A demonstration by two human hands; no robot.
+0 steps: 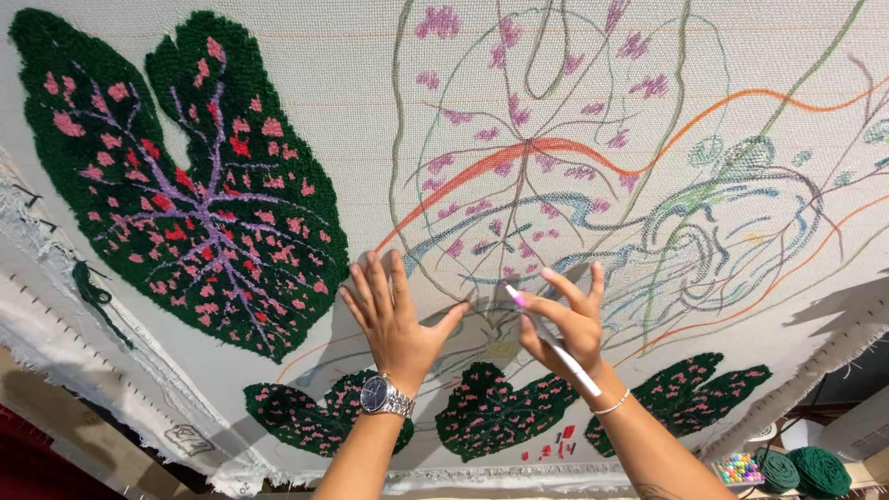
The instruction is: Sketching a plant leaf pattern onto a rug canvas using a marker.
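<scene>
**Two hands flat up against a stretched tufting cloth**

Your left hand (394,319) is pressed open on the white backing cloth (352,102), fingers spread, gripping nothing; wristwatch (385,396) on that wrist. Your right hand (567,319) pinches a white marker (554,341) with a pink tip between thumb and fingers, other fingers fanned loose, tip just beside the cloth near its lower middle. Thin bracelet (612,404) on the right wrist.

Cloth fills nearly the whole view, stretched on a frame, frayed at the left and right edges. Big finished tufted leaf (185,176) at the upper left: dark green, pink spots, purple veins. Three smaller green leaves (500,407) along the bottom edge. Centre and right are only coloured line sketches (574,157): green, orange, blue, purple. Hard sunlight, hand shadows on the cloth.

Bottom right corner, past the cloth: green yarn cones (801,470) and a box of coloured bits (738,468). Loose green yarn strand (93,292) hangs at the left edge.
</scene>
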